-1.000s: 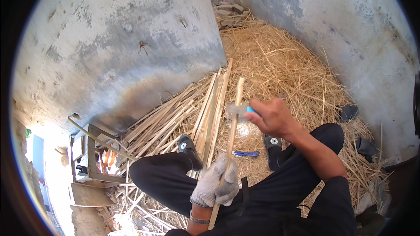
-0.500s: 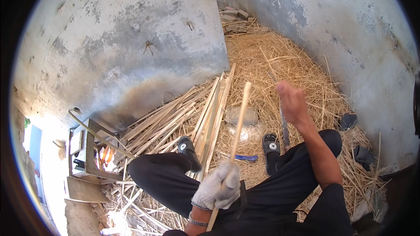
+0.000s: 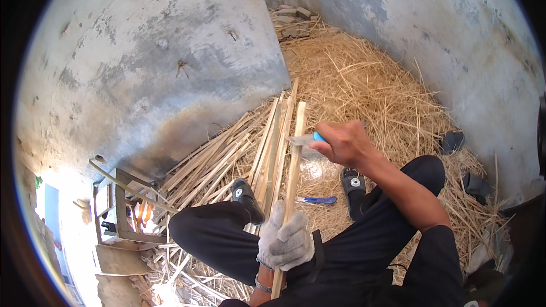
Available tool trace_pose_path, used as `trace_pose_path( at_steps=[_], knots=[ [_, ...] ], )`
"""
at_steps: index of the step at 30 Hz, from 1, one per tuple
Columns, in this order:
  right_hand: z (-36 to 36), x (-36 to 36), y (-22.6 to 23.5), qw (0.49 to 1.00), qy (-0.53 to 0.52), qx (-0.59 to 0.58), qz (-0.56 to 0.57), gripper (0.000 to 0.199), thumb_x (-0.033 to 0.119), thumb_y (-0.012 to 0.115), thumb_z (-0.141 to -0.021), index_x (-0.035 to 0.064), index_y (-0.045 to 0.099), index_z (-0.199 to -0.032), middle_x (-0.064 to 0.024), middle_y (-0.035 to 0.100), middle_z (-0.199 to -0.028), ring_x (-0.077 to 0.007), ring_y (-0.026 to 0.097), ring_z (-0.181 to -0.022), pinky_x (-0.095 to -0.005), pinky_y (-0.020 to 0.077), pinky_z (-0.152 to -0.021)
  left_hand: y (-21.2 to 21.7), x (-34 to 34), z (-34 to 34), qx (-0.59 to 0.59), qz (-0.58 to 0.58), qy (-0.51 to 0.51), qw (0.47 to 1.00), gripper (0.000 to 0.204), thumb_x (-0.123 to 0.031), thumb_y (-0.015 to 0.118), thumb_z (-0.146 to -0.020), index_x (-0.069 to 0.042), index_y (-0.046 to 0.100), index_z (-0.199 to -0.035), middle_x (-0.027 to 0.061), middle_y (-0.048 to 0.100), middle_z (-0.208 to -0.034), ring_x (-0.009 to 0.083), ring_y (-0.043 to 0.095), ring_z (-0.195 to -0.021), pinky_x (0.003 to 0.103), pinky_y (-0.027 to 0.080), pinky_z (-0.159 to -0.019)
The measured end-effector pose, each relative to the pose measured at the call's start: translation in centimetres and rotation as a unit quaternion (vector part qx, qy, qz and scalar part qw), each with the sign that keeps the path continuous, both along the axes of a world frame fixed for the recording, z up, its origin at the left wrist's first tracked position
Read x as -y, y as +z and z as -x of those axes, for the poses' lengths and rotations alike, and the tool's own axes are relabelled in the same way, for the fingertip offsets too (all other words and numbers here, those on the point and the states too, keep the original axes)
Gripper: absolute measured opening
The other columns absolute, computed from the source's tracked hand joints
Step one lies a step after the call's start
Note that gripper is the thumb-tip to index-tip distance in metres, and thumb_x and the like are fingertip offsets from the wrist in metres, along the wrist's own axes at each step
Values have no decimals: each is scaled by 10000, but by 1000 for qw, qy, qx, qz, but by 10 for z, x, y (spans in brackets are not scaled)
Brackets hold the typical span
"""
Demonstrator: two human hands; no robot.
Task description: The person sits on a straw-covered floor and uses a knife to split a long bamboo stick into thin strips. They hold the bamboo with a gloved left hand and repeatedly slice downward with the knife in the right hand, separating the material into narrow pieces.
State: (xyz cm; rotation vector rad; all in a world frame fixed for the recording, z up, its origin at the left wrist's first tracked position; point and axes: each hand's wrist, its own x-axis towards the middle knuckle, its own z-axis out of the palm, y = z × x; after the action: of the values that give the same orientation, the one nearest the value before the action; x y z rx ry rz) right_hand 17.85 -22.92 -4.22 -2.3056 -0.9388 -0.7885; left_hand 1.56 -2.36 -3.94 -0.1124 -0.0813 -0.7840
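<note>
In a walled corner strewn with straw, I sit with knees apart, working a pale wooden strip [image 3: 293, 179] upright between my legs. My gloved left hand [image 3: 286, 241] is closed around its lower part, fingers curled over the wood, and the strip's top end leans slightly away toward the far side of the floor. My bare right hand [image 3: 344, 142] is clenched on a knife [image 3: 302, 140] with a bright blue handle, the grey blade lying across the strip a little below its upper end; whether the edge bites into the wood I cannot tell. On the floor between my dark shoes, each marked with a round white emblem, lies a blue cutter [image 3: 317, 200]. More split strips [image 3: 213, 156] fan out along the floor's left edge, beside the stained wall, a few longer ones running close to my left shoe [image 3: 244, 193]. Straw [image 3: 369, 85] covers the floor up to its right edge, and bricks [image 3: 294, 18] are piled in its far corner, where the two walls meet.
</note>
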Motion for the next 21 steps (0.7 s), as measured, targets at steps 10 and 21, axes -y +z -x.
trace_pose_path(
  at_steps=[10, 21],
  knots=[
    [-60, 46, -1, 928, -329, -163, -60, 522, 490, 403, -1065, 93, 558, -764, -45, 468, -521, -179, 430, -410, -355, 373, -392, 2, 0, 23, 2, -6, -6, 1000, 551, -523, 337, -1070, -100, 459, -739, -70, 399, -428, 65, 382, -270, 231, 350, -252],
    [12, 1, 4, 995, 50, -55, -66, 463, 459, 547, -1012, 91, 505, -733, -72, 486, -516, -235, 482, -405, -387, 369, -411, -1, -1, 10, 18, -9, -6, 1000, 606, -563, 293, -1062, -98, 447, -706, -53, 383, -405, 66, 360, -245, 231, 331, -228]
  ],
)
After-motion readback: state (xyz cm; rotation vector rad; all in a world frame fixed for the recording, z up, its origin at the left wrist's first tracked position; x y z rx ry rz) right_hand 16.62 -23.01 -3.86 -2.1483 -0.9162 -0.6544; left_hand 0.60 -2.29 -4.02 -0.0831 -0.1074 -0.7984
